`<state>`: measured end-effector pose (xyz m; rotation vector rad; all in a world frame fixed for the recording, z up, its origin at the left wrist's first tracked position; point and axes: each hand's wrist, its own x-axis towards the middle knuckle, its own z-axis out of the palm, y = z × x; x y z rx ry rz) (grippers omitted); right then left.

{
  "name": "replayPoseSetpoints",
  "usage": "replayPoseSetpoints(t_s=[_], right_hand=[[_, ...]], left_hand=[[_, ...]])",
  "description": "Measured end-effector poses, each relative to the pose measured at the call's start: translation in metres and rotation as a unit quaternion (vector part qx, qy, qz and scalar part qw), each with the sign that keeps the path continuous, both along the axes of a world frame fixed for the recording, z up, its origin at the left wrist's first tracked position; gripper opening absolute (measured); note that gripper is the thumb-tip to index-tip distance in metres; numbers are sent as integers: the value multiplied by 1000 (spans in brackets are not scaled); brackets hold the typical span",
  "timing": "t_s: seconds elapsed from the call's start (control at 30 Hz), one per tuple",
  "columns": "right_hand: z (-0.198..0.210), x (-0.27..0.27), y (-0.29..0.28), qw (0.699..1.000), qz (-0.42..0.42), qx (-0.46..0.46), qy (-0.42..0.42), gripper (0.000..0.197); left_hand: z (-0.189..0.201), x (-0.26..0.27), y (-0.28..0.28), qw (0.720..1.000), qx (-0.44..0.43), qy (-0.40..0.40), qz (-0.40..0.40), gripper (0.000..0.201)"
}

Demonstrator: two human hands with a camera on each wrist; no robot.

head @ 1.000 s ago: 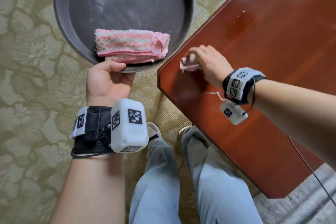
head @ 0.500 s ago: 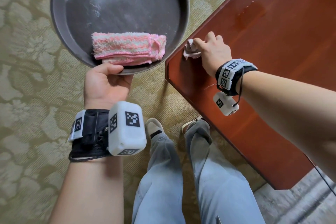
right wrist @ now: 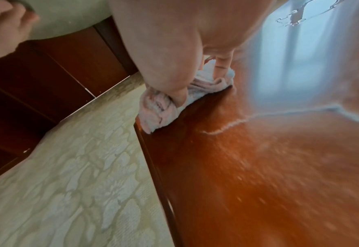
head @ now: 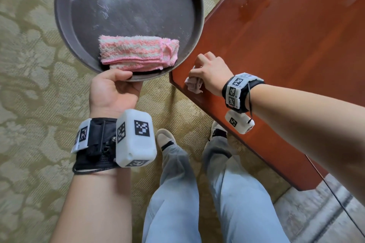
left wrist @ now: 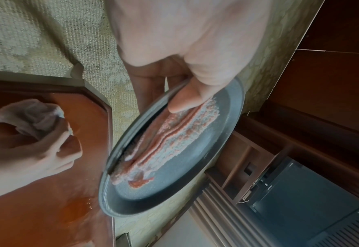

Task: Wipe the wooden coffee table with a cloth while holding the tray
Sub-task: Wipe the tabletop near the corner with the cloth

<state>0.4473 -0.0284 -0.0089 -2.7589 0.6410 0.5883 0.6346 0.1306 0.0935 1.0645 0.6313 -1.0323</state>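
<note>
My left hand (head: 113, 87) grips the near rim of a round dark tray (head: 67, 31), thumb on top and fingers under it, as the left wrist view shows the tray (left wrist: 227, 133). A folded pink and white towel (head: 136, 52) lies in the tray near my thumb. My right hand (head: 209, 74) holds a crumpled pale pink cloth (head: 192, 85) pressed on the near corner of the glossy red-brown wooden table (head: 286, 55). In the right wrist view the cloth (right wrist: 159, 110) bunches under my fingers at the table edge (right wrist: 153, 158).
A wet patch (head: 252, 5) shines on the table farther in. Patterned olive carpet (head: 29, 85) covers the floor; my legs in light jeans (head: 197, 193) stand by the table's edge. Dark wooden cabinets (left wrist: 333, 83) and a black appliance (left wrist: 311, 192) stand beyond.
My right hand with the cloth has slid along the table's corner edge, first away, then back toward me. The tray stays held in my left hand.
</note>
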Motion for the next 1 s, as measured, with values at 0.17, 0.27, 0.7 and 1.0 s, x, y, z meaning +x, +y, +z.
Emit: replayPoseSetpoints(t_s=[0.17, 0.27, 0.7, 1.0], right_hand=[[0, -35, 6, 999, 45, 10, 2, 23], [-1, -61, 12, 998, 56, 12, 22, 25], [19, -45, -54, 977, -136, 21, -165, 31], [2, -16, -114, 976, -200, 25, -84, 30]], left_hand=[[1, -15, -8, 1000, -5, -1, 2, 21], [4, -23, -17, 1000, -7, 5, 6, 24], [3, -33, -40, 1000, -26, -2, 14, 22], [-1, -32, -45, 1000, -11, -1, 15, 27]])
